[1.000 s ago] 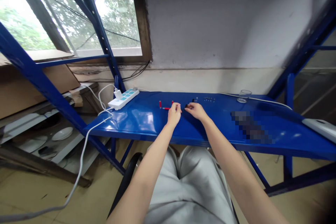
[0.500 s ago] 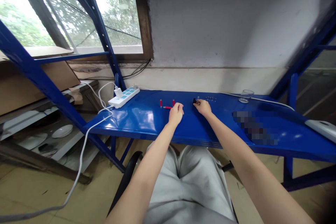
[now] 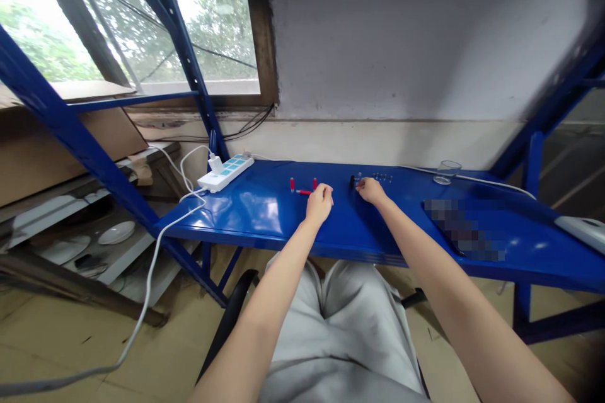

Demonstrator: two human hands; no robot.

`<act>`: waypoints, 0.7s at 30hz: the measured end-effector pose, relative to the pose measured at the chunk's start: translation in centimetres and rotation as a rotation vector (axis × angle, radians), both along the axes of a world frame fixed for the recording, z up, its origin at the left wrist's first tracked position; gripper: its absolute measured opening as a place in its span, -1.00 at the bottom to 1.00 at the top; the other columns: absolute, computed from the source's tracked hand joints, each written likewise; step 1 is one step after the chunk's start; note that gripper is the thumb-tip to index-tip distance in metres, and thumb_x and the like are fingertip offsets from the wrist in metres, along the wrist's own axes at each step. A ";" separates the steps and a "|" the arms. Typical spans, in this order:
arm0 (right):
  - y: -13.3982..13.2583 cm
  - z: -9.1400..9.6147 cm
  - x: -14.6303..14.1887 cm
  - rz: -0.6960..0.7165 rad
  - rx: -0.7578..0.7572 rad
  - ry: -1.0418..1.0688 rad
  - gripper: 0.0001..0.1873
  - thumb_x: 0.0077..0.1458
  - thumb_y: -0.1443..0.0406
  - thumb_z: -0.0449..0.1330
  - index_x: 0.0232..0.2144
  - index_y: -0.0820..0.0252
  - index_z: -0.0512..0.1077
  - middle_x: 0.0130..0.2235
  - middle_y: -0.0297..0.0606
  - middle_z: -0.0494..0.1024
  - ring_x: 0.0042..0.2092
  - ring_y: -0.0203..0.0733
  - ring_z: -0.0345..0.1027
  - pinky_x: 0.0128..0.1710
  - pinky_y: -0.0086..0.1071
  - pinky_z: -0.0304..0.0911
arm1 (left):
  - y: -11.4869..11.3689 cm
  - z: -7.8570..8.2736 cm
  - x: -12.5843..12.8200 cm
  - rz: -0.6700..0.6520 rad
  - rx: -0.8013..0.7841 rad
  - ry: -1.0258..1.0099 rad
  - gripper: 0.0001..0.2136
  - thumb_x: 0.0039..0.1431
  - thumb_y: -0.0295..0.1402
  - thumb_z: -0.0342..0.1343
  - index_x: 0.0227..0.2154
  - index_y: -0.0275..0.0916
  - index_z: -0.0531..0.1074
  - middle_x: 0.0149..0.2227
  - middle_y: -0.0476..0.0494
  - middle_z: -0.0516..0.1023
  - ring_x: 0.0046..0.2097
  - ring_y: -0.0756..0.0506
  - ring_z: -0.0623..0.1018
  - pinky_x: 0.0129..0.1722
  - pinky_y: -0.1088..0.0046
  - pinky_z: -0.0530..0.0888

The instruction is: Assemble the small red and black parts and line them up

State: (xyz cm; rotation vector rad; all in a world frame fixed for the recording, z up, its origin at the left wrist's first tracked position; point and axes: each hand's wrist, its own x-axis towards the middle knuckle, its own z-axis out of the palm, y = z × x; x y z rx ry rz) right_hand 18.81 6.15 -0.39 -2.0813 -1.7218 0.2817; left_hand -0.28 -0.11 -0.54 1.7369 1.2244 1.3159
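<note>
Entry from my remote head-camera feed, with all places measured from the white power strip (image 3: 225,172) at the left end of the blue steel bench (image 3: 236,217). Right of the strip, toward the bench's back: two upright red pins (image 3: 292,184), with a red stick (image 3: 304,192) lying just in front of and between them. Farther right: a small black piece (image 3: 352,182), then a row of small dark studs (image 3: 380,177). The left hand (image 3: 320,204) sits palm down just right of the red stick, fingers loosely curled, with nothing showing in its grip. The right hand (image 3: 371,191) is farther from the strip, its fingers drawn together and its fingertips (image 3: 358,185) just beside the black piece; I cannot tell whether they touch or pinch it. Handling note: parts this small and closely set suit slow fingertip work, with the wrist kept low so the knuckles do not sweep the studs. Edges: the bench's front edge runs just below both hands, and the wall bounds the back. Room: the blue top extends from the pins toward the strip, and from the studs toward a glass tumbler (image 3: 441,172) and a white cable (image 3: 491,184) along the back.
</note>
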 end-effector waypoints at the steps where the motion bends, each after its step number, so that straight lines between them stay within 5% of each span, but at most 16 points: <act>1: -0.1 0.0 0.1 -0.007 -0.003 0.003 -0.81 -0.01 0.35 0.14 -0.28 0.24 0.44 -0.24 -0.11 0.53 -0.16 -0.14 0.41 -0.25 -0.44 0.21 | 0.0 0.0 0.0 -0.009 0.015 0.007 -0.81 0.21 -0.31 -0.17 -0.36 -0.20 0.33 -0.59 0.05 0.39 -0.60 0.06 0.34 -0.49 0.57 0.31; 6: -0.8 0.3 -0.2 -0.082 0.027 0.002 -0.79 -0.03 0.23 0.17 -0.32 0.19 0.47 -0.22 -0.10 0.54 -0.13 -0.06 0.41 -0.24 -0.39 0.23 | 0.0 0.0 -0.2 0.052 0.079 -0.051 -0.79 0.24 -0.27 -0.20 -0.32 -0.21 0.30 -0.60 0.05 0.36 -0.60 0.07 0.33 -0.52 0.58 0.29; 12: -1.4 0.5 -0.4 -0.150 0.030 0.015 -0.75 -0.07 0.19 0.19 -0.32 0.17 0.50 -0.22 -0.07 0.53 -0.14 0.00 0.41 -0.28 -0.36 0.25 | 0.4 0.5 -0.6 0.270 0.013 -0.383 -0.80 0.26 -0.27 -0.28 -0.26 -0.22 0.20 -0.55 0.06 0.32 -0.65 0.11 0.28 -0.59 0.61 0.25; 17: -1.2 0.5 -0.1 -0.122 0.013 -0.022 -0.73 -0.07 0.16 0.19 -0.33 0.20 0.50 -0.23 -0.02 0.53 -0.17 0.00 0.42 -0.30 -0.34 0.26 | 1.2 0.4 -1.0 0.357 -0.065 -0.556 -0.83 0.24 -0.33 -0.27 -0.18 -0.21 0.14 -0.24 -0.07 0.42 -0.63 0.17 0.33 -0.59 0.62 0.27; 21: -1.8 1.2 0.0 -0.091 -0.062 -0.092 -0.66 -0.07 0.14 0.19 -0.29 0.28 0.48 -0.23 0.03 0.51 -0.15 0.03 0.41 -0.28 -0.31 0.27 | 1.2 0.4 -1.0 0.283 -0.145 -0.623 -0.75 0.23 -0.28 -0.23 -0.05 -0.18 0.09 0.05 -0.24 0.28 -0.56 0.15 0.44 -0.67 0.63 0.21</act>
